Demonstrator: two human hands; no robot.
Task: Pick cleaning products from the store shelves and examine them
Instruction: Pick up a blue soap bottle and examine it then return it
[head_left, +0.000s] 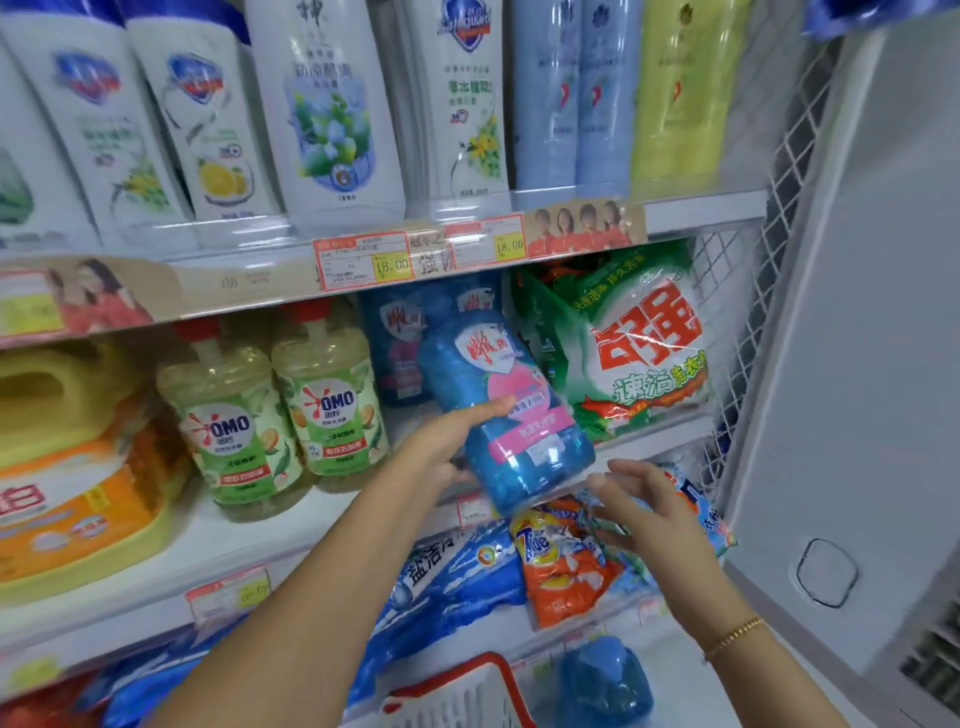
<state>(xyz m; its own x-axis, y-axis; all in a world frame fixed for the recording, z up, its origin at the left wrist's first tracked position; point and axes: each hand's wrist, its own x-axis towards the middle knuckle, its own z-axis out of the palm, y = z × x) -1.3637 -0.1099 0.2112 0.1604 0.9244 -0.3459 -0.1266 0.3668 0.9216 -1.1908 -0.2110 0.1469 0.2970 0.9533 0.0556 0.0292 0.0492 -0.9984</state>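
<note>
A shop aisle of cleaning goods.
White metal shelves (706, 210) carry rows of plastic detergent bottles (332, 400), with red-and-yellow printed price tags (363, 260) along the edges.

Logging left price tag (362, 261), red-bordered, showing 18.00 on a yellow patch; right price tag (485, 243) just beside it, showing the same figure. Noting advert strip (584, 226) right of the tags, picturing people in red tops. Recording wire mesh side (748, 332) at right, white panel (857, 312) beyond it, bearing an oval outline (826, 571) low down and a vent grille (930, 670) at the bottom corner. Seeing red-rimmed basket (467, 691) cropped at the bottom edge.
</note>
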